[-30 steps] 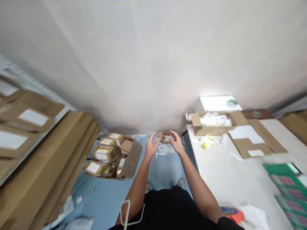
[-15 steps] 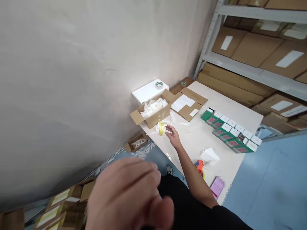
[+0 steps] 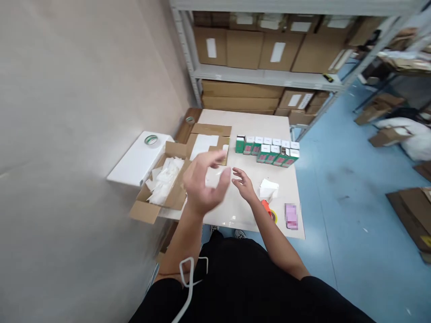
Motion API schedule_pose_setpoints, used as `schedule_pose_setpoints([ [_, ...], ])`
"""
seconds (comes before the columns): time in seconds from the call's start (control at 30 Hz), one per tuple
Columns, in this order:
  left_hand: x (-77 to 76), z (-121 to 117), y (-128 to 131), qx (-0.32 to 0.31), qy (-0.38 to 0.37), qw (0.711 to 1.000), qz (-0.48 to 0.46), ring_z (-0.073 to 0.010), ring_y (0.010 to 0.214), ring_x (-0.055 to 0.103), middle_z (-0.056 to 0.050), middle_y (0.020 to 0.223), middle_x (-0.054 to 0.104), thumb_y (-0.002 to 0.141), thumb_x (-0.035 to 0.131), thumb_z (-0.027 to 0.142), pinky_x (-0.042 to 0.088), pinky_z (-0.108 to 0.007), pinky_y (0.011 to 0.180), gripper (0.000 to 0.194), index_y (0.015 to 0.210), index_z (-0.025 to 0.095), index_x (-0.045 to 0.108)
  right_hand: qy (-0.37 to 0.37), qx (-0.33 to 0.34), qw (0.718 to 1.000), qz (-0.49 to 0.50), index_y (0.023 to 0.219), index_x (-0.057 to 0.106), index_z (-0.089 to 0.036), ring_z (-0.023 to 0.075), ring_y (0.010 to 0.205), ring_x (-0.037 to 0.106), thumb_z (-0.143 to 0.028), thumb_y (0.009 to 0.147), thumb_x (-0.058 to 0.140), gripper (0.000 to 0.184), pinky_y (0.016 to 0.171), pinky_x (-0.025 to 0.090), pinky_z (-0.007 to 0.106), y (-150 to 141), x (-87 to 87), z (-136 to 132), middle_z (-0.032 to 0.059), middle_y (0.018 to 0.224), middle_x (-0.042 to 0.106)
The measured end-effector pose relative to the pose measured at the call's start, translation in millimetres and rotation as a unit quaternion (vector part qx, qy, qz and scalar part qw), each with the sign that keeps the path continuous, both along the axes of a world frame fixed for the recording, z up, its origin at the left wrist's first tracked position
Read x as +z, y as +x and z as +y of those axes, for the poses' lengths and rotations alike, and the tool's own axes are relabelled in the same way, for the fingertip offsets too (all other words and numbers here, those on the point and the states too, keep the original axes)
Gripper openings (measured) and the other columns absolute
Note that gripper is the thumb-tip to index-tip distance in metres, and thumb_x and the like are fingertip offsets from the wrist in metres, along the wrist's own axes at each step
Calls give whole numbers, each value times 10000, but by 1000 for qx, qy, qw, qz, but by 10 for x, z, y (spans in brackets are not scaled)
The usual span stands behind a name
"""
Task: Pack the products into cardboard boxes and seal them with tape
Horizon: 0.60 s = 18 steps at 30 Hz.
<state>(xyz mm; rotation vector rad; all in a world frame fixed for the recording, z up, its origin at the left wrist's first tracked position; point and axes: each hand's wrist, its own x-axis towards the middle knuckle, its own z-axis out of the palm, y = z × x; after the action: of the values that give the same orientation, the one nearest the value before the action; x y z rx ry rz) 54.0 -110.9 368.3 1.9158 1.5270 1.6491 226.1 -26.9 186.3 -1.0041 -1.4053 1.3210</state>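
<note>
My left hand (image 3: 206,183) is raised over the table, its fingers curved and apart, with nothing in it. Close by on its right, my right hand (image 3: 244,185) hovers with fingers spread, also holding nothing. An open carton (image 3: 178,193) full of crumpled white scraps (image 3: 165,179) stands left of my left hand. Behind that hand lies a flattened cardboard piece (image 3: 212,130), partly hidden. Several green boxes with white tops (image 3: 269,154) stand in rows beyond my right hand. White paper pieces (image 3: 268,188) and an orange tape dispenser (image 3: 266,207) lie right of it.
A tape roll (image 3: 151,139) rests on a white box (image 3: 129,163) beside the wall (image 3: 84,112). A purple object (image 3: 291,216) lies near the table's (image 3: 229,218) right front corner. Shelving with cartons (image 3: 245,48) stands behind. More cardboard (image 3: 411,220) lies on the floor at right.
The view has swung right. My left hand has moved from close to the camera out over the table beside my right hand. The yellow-marked scrap near my right hand is no longer visible.
</note>
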Motion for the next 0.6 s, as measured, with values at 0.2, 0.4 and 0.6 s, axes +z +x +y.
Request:
schedule_pose_setpoints([
  [0.2,-1051,1072,-307,-145,-236,954,-118,-271,1279,627,-159,1488,576,998,603,492,544,-427,1032,662,1590,289,387,-8,-145,989,-39,1415,579,-287,269,1322,583,-356,904,666,523,1008,545,428,85,0,-90,98,1498,576],
  [0.4,-2112,1038,-568,-127,-392,896,-164,-282,1262,636,-175,1456,591,927,691,475,500,-454,1083,737,1574,253,415,-71,-253,959,-104,1422,582,-312,255,1360,548,-340,899,640,527,1043,524,425,237,-393,-474,63,1534,545],
  [0.6,-2502,1044,-448,-144,-445,876,-118,-252,1164,676,-152,1388,634,891,695,407,538,-423,1009,678,1513,234,491,-206,-350,888,-216,1433,574,-261,270,1311,591,-352,850,648,595,1078,501,423,838,-1227,-966,87,1471,604],
])
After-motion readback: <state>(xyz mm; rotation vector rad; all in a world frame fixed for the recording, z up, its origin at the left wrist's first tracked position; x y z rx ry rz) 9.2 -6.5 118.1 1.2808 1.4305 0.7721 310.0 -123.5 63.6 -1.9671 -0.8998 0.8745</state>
